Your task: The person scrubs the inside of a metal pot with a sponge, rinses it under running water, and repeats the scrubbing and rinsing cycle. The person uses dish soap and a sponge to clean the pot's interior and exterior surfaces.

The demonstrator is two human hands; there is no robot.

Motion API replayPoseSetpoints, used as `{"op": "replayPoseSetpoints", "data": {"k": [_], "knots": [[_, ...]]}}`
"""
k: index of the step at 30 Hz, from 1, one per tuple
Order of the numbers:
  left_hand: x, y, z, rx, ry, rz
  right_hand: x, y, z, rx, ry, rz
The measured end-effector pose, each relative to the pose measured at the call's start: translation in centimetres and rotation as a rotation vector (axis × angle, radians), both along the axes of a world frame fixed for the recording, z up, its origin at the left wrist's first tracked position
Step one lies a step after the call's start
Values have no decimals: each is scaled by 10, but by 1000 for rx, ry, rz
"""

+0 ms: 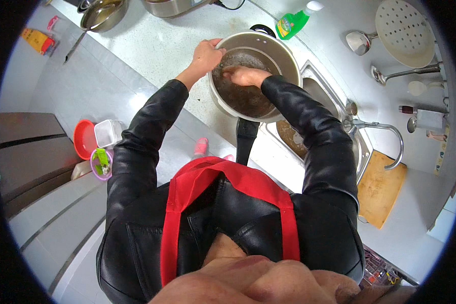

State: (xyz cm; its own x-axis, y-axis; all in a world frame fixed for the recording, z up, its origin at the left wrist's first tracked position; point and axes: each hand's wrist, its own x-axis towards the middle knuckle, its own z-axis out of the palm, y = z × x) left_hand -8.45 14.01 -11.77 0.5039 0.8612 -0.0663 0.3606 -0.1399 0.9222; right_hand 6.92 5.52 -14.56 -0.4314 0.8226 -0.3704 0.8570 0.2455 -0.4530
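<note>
A deep metal pot point(264, 41) stands on the worktop at the left edge of the sink, holding murky brown water point(247, 99). Its long black handle point(247, 138) points towards me, and a short black grip point(264, 29) sits on the far side. My left hand point(208, 57) clasps the rim at the upper left, thumb over the edge. Inside the pot is my right hand point(247, 75), fingers curled at the water near the left wall. The fingertips are partly hidden, so whether they hold anything does not show.
Right of the pot is a steel double sink point(319, 89) with a curved tap point(397, 136). A green spray bottle point(292, 24) stands behind. Ladles point(383, 76) and a perforated strainer point(404, 32) hang along the wall. A steel bowl point(108, 21) with a protruding utensil sits far left.
</note>
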Motion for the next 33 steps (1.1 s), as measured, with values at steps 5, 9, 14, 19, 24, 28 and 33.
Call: {"op": "replayPoseSetpoints", "data": {"k": [5, 9, 14, 19, 24, 28, 33], "knots": [[-1, 2, -1, 132, 13, -28, -23, -70, 58, -578, 302, -234], [-2, 1, 5, 164, 71, -51, 27, -90, 69, -726, -207, -113], [-1, -1, 10, 166, 106, -37, 55, -57, 31, -69, -971, 394], [0, -2, 9, 250, 149, -27, -1, -46, -13, -439, -479, 288], [1, -4, 6, 260, 111, -18, -22, 5, 8, 214, -381, 175], [2, -4, 4, 237, 129, -11, 29, 15, 78, 293, -825, 546], [5, -4, 2, 145, 143, 9, 70, -69, 131, 192, -826, 419]]}}
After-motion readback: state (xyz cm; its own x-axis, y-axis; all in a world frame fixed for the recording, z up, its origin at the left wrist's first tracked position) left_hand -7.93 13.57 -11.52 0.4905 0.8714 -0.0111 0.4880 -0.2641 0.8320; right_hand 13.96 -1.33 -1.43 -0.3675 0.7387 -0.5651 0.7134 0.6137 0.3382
